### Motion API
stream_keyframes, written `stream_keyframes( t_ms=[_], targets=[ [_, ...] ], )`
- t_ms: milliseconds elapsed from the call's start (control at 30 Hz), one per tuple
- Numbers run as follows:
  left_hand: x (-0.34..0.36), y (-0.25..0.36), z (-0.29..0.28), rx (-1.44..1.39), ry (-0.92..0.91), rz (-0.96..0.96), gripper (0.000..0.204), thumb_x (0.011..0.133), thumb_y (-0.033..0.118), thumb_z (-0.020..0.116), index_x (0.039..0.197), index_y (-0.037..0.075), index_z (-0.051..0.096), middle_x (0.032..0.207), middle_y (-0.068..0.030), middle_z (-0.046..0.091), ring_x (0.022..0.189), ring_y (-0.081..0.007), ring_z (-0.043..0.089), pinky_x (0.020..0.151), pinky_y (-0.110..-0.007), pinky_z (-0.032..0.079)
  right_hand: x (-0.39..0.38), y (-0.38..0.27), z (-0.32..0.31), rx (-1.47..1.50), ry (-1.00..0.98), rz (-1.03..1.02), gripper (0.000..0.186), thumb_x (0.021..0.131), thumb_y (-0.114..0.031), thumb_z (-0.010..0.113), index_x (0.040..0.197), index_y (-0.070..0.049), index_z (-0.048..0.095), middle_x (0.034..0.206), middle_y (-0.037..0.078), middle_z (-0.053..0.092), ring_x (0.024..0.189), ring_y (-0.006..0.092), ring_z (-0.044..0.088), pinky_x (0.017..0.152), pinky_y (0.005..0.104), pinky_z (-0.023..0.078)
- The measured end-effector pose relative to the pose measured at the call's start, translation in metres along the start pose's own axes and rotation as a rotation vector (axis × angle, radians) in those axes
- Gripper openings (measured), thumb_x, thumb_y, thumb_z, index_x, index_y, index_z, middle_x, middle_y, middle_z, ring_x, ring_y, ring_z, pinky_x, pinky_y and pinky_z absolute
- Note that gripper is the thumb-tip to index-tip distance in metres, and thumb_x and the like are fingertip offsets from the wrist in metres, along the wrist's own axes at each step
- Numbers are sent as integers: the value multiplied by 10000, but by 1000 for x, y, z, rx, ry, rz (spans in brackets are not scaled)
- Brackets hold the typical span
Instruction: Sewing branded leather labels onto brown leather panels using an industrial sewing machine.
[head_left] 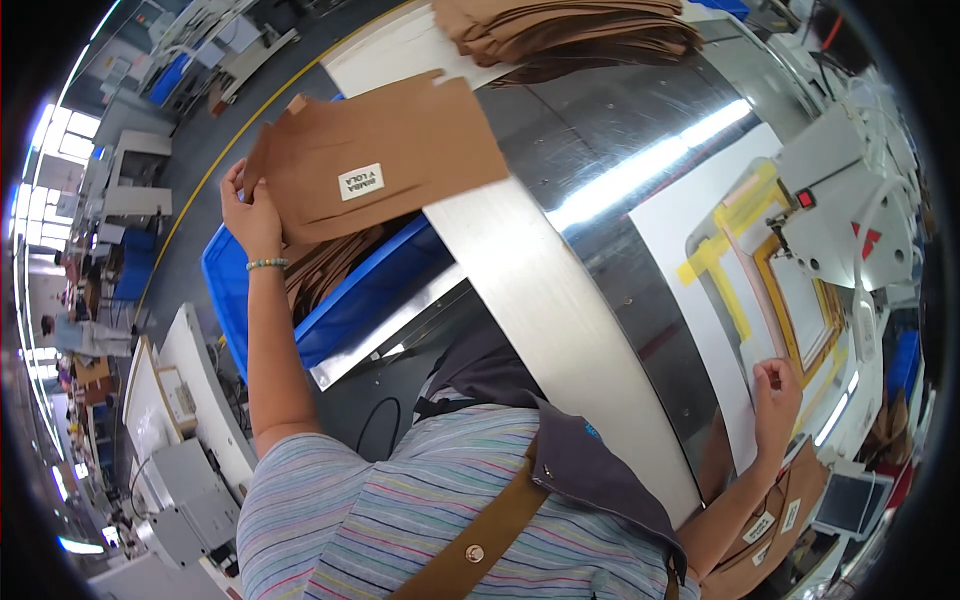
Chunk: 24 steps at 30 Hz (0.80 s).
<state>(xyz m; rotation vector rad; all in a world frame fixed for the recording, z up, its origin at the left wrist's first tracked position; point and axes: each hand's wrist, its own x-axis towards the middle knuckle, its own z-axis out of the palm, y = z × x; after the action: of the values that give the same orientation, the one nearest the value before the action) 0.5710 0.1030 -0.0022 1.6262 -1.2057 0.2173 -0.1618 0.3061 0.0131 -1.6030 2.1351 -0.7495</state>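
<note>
My left hand (252,215) grips the left edge of a flat brown fabric panel (420,140) with a white printed label sewn or stuck on it. The panel hangs over a blue bin (375,285), in which several more brown pieces (335,265) lie. At the right, my right hand (778,400) has its fingers curled together beside the lower end of a sewing template (722,262) with yellow tape. Whatever those fingers hold, if anything, is too small to make out. The template lies under the head of a white sewing machine (840,220).
A thick stack of brown panels (570,30) sits at the far end of the metal table (560,290). Labelled brown pieces (765,535) and a small screen (852,502) are at the lower right. Other machines and a person (95,330) stand at the left.
</note>
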Motion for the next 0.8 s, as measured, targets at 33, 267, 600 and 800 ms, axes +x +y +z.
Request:
stream_keyframes(
  t_ms=[33, 267, 600, 800],
  targets=[
    [4, -25, -18, 127, 80, 97, 446, 914, -43, 695, 1351, 46, 678, 1062, -100, 766, 960, -201, 708, 936, -345, 550, -1, 1, -1, -9, 8, -3, 139, 987, -107, 689, 962, 18, 633, 907, 72, 599, 843, 186, 566, 807, 313, 467],
    [-26, -131, -113, 641, -53, -56, 572, 944, 52, 684, 1504, 36, 568, 1283, -160, 725, 1222, -351, 669, 1077, -481, 506, 1, -6, 2, 15, 22, 5, 151, 994, -113, 691, 968, 9, 606, 914, 90, 588, 845, 211, 564, 816, 334, 474],
    [-48, -65, -30, 649, -369, 281, 652, 1047, 379, 646, 1593, 59, 489, 1595, -202, 529, 1486, -407, 471, 1231, -516, 364, 6, 2, 2, 14, 1, -29, 185, 925, -74, 756, 925, 47, 616, 873, 84, 609, 822, 200, 579, 801, 315, 479],
    [-67, -80, -83, 646, -548, 324, 746, 1019, 458, 666, 1639, 105, 446, 1689, -105, 459, 1583, -353, 366, 1292, -488, 278, 7, 8, 0, 67, 2, 14, 166, 975, -91, 739, 969, 58, 666, 956, 63, 656, 859, 171, 584, 821, 300, 476]
  ],
)
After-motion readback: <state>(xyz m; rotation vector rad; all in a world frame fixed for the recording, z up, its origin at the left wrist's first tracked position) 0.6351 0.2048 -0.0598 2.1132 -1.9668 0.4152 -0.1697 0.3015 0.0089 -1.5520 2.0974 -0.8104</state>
